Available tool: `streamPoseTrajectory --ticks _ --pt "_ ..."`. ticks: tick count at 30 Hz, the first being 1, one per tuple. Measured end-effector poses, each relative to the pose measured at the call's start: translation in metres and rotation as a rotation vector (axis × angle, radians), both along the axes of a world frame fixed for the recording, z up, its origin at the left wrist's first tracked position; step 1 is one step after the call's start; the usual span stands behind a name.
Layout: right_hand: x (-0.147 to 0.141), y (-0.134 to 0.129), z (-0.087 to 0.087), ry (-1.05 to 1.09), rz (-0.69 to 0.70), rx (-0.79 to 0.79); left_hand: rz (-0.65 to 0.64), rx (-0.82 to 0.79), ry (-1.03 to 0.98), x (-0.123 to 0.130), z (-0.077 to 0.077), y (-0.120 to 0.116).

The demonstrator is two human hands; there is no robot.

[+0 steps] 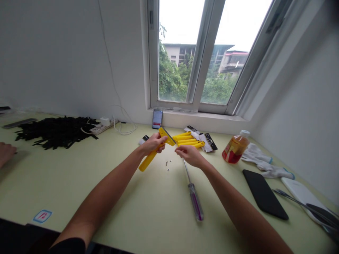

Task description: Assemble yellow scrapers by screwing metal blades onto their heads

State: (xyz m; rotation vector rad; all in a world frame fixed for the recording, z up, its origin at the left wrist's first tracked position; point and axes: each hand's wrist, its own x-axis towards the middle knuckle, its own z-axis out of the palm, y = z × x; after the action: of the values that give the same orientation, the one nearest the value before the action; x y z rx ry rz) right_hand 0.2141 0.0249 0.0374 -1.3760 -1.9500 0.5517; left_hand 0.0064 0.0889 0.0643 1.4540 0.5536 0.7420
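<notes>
My left hand grips a yellow scraper with a dark blade along its wide head, held tilted above the table. Close to the blade end is my right hand, its fingers pinched together; whatever they hold is hidden or too small to make out. Below the hands lie several tiny screws and nuts. A screwdriver with a clear and purple handle rests on the table, its shaft reaching under my right hand. Behind the hands, several more yellow scrapers lie side by side.
Black-and-white packets lie by the scrapers. To the right are a drink bottle, white gloves and a black flat case. A phone leans under the window. Black strips and a power strip lie left, near another person's hand.
</notes>
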Motion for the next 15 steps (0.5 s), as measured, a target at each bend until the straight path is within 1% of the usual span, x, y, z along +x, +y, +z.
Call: streamPoseTrajectory --ticks 3,7,11,15 --pt "-0.011 0.002 -0.016 -0.138 0.080 -0.005 0.043 -0.004 -0.001 -0.013 0.004 0.011" --pt "-0.023 0.002 -0.031 -0.270 0.127 0.019 0.061 -0.011 0.001 -0.020 0.006 0.015" --pt "-0.028 0.003 -0.040 -0.341 0.135 0.032 -0.001 -0.023 0.043 -0.018 0.006 0.012" --pt "-0.028 0.006 -0.045 -0.338 0.119 0.036 -0.050 -0.029 0.057 -0.014 0.005 0.009"
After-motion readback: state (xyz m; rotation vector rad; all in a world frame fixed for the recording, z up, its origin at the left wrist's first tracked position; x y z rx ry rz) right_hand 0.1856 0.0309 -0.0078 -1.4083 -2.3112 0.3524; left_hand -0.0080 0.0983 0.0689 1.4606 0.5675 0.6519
